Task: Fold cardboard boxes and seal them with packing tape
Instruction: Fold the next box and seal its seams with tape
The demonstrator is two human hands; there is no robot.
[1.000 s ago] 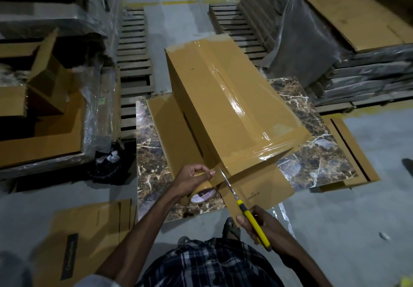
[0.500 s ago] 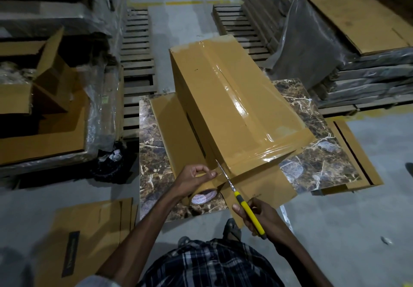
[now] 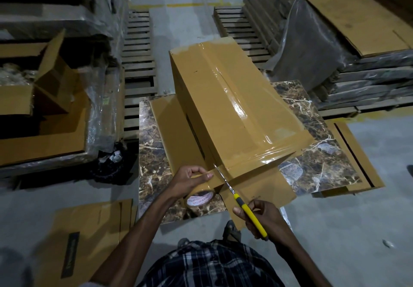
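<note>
Pinching tape roll (image 3: 200, 197), left hand (image 3: 190, 180); right hand (image 3: 264, 218) grips cutter (image 3: 239, 200) at taped box (image 3: 232, 107).

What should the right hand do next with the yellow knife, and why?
Probably draw the yellow-handled knife across the brown tape strip: its blade lies on the strip, which the left hand holds taut between the brown tape roll and the brown cardboard box.

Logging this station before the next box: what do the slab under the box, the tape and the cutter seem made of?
The slab looks like polished marble or marble-print tile: brown with pale veins, faint sheen. The tape looks like glossy brown plastic film, going by the bright glare. The cutter has a thin bare-metal blade; its yellow handle is probably plastic.
</note>
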